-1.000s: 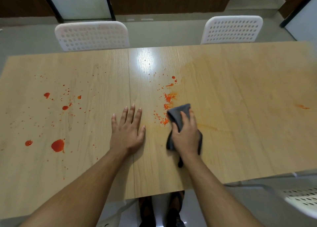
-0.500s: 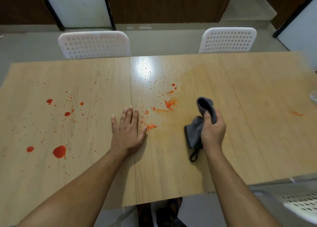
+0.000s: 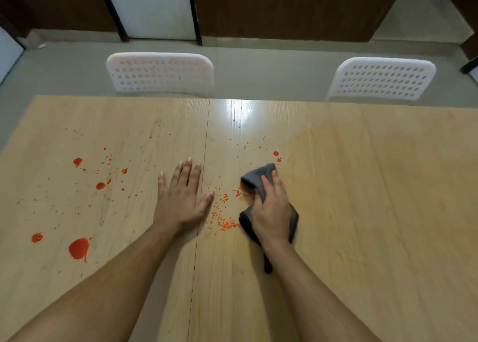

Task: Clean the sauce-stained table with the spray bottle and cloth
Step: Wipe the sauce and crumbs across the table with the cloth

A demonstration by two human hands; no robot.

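While the left hand (image 3: 181, 199) lies flat, fingers straight, on the tabletop (image 3: 375, 212), likely as a brace, the right hand (image 3: 271, 212) presses the cloth (image 3: 256, 177) over the central sauce crumbs (image 3: 223, 221).

Cloth: dark grey, bunched, a loop trailing near the wrist.
Sauce blots (image 3: 79, 248): red, unwiped, far left.
Spray bottle: not visible.

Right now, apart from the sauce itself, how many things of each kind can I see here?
White perforated plastic chairs: 2, one left, one right
Light wooden table: 1
Dark grey cleaning cloth: 1
Bare hands: 2, left hand flat on the table, right hand pressing on the cloth
Total: 6
No spray bottle is in view.
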